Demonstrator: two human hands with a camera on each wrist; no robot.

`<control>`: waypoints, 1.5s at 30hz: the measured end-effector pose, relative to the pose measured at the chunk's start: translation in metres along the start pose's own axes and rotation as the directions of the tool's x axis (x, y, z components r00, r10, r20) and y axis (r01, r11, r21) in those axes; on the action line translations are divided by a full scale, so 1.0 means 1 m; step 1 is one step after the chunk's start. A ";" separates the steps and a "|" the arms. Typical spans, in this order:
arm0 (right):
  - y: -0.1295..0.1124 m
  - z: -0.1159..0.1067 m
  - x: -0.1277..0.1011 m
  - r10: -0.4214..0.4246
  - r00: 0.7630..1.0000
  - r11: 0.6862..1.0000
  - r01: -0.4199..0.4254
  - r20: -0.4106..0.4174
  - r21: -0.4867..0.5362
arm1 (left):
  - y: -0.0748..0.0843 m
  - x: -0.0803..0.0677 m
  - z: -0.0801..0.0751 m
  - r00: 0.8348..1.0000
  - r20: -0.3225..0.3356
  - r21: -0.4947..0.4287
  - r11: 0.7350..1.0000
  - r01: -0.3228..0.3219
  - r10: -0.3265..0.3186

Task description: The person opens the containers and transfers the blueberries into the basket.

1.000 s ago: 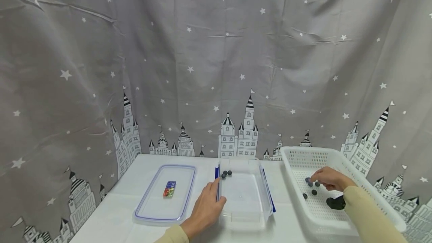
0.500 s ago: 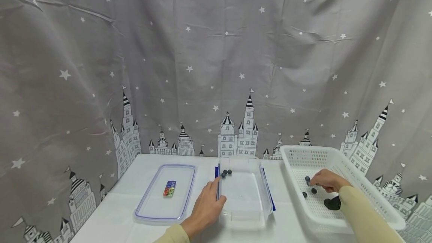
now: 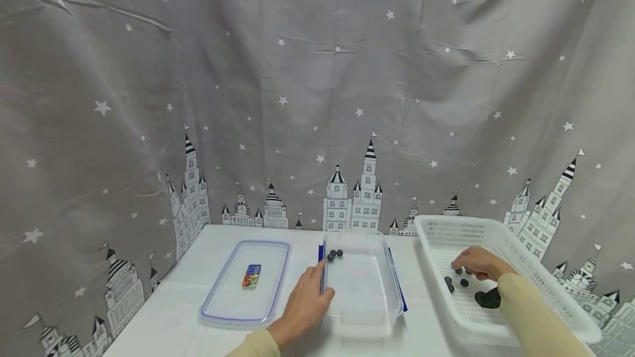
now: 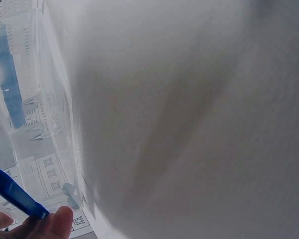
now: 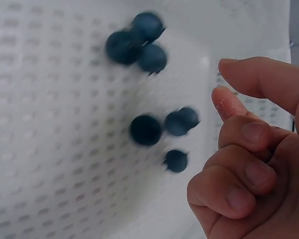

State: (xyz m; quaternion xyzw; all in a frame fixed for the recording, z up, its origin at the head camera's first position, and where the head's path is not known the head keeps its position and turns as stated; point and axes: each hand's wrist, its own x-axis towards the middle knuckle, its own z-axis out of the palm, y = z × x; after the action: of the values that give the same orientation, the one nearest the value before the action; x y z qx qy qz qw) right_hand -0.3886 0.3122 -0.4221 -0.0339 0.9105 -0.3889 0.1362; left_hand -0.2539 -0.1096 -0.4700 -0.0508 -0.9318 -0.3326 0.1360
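A: Start from the clear container (image 3: 362, 285), near to far. Surface?

B: White table (image 3: 168, 318), cloth-covered. Left hand (image 3: 302, 307) sits at the container's near-left edge, thumb hooked over the rim, fingers curled round the side by the blue clip (image 3: 321, 269). In the left wrist view only a thumb tip (image 4: 57, 221) shows beside that clip (image 4: 15, 191).

A: Right hand?

B: To the right of the container, inside the white basket (image 3: 545, 285). Right hand (image 3: 478, 263) holds nothing that I can see: fingers loosely curled, index and thumb apart in the right wrist view (image 5: 249, 164), just above the dark balls (image 5: 147, 130). The balls lie loose on the basket floor (image 5: 50, 99), blurred there. In the head view they're at the fingertips (image 3: 463, 282). There's also a black lump (image 3: 487, 298) just nearer than the hand.

A: Inside the container?

B: Three dark balls (image 3: 334, 254) in its far-left corner.

A: Left of it?

B: The lid (image 3: 218, 307), flat, blue-edged, close beside the container. Its small sticker (image 3: 251, 276) is multicoloured, with print too small to read. No other writing.

A: Beyond?

B: A grey curtain (image 3: 317, 98) behind the table's far edge, creased, printed with white stars and castles (image 3: 354, 197). It covers the whole background.
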 end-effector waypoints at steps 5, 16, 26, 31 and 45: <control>-0.021 0.001 0.001 -0.048 0.999 0.999 0.048 0.013 -0.005 | 0.001 0.002 0.000 1.000 -0.002 0.004 1.000 0.013 -0.013; -0.058 0.003 0.011 -0.127 0.992 0.992 0.127 -0.005 0.020 | -0.001 0.002 0.003 1.000 -0.005 0.006 1.000 0.014 -0.014; -0.104 0.016 0.010 -0.250 0.968 0.966 0.252 -0.026 0.053 | 0.000 -0.001 0.002 1.000 -0.005 0.009 1.000 -0.001 0.001; -0.119 0.031 0.015 -0.274 0.962 0.958 0.272 0.004 0.093 | 0.000 -0.001 0.001 1.000 -0.004 0.004 1.000 -0.006 0.006; -0.159 0.094 0.040 -0.267 0.961 0.951 0.251 0.070 0.181 | 0.001 0.001 0.000 1.000 0.000 0.022 1.000 0.004 -0.004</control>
State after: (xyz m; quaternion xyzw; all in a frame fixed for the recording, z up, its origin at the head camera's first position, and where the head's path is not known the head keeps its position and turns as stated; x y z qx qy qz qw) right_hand -0.4085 0.1295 -0.3792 -0.1594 0.8541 -0.4780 0.1290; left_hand -0.2544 -0.1084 -0.4695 -0.0472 -0.9356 -0.3224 0.1360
